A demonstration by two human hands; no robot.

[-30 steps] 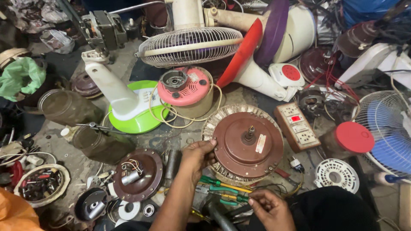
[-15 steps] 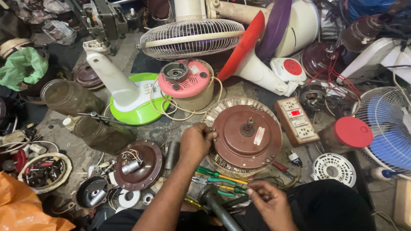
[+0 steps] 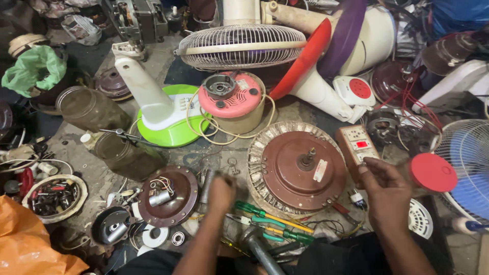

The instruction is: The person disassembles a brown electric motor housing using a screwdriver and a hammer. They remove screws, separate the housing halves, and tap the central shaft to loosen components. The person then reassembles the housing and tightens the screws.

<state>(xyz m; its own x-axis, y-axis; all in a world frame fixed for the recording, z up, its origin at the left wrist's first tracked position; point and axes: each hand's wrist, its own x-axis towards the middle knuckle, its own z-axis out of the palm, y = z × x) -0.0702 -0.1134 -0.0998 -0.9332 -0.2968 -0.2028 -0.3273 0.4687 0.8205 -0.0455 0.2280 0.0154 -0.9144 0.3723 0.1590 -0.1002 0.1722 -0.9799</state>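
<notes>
Near edge, tools: on the floor just in front of the person lie two green-handled screwdrivers (image 3: pixel 265 216) and one pair of green-gripped pliers (image 3: pixel 285 237), touching one another; a grey metal bar (image 3: pixel 257 249) rises beside them.
Left hand (image 3: pixel 221 193): clenched round the lower end of a short grey metal cylinder (image 3: pixel 206 184), just left of the motor.
Right hand (image 3: pixel 384 188): lifted and loosely curled over the motor's right rim; whether it pinches anything I cannot tell.
Motor: one brown ceiling-fan motor (image 3: pixel 295 170), shaft up, sits centre on the floor between both hands.
Risk, near: a forearm sweeping back could roll the screwdrivers under the motor or scatter them.
Risk, right: the red-lidded jar (image 3: pixel 430 173) stands just beside the right hand; a careless elbow could tip it.
Left of centre: one brown motor cover (image 3: pixel 168 196) with loose wires and a capacitor; those wires could snag.
Middle: one switch-and-socket box (image 3: pixel 356 145), one pink-topped motor (image 3: pixel 234 102) ringed by cream cable.
Far: one green-based fan stand (image 3: pixel 153 104), one white fan guard (image 3: pixel 242 46), one blue fan (image 3: pixel 466 173) at right.
</notes>
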